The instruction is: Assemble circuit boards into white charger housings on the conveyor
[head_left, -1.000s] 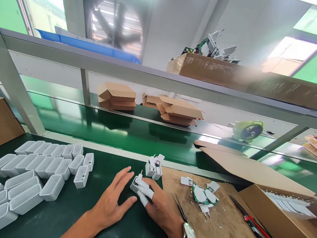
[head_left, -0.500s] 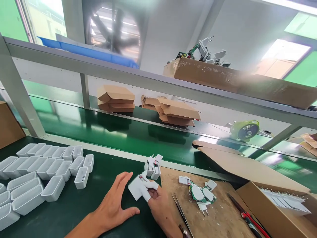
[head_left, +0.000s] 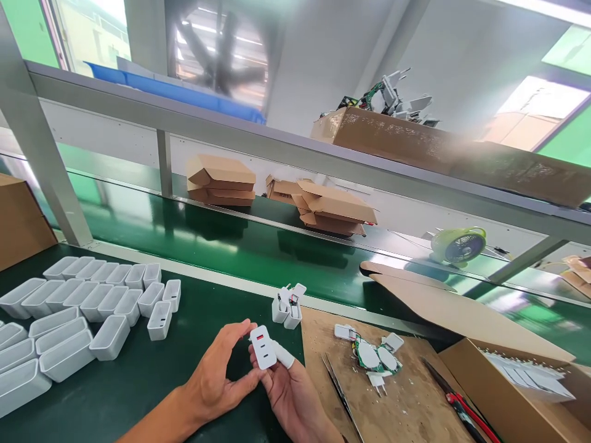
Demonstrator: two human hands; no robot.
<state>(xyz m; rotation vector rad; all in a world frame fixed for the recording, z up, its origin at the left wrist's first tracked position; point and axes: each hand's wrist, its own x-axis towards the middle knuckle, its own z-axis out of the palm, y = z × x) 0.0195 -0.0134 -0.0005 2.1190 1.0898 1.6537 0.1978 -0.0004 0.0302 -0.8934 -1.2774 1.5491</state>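
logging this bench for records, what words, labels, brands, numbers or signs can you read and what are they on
None can be read.
Held white casing: no legible lettering on its visible face.
Green fan: any marking is too small and blurred to read.
Cardboard box on the shelf: no legible print.

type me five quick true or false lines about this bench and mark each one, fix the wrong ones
1. The right hand holds a white charger. True.
2. The charger's visible end has a single slot. False: it has three, one of them red inside.
3. The tweezers lie on the brown board. True.
4. The pliers lie among the white cases. False: they lie right of the tweezers, near an open cardboard box.
5. A small green fan stands beyond the bench. True.
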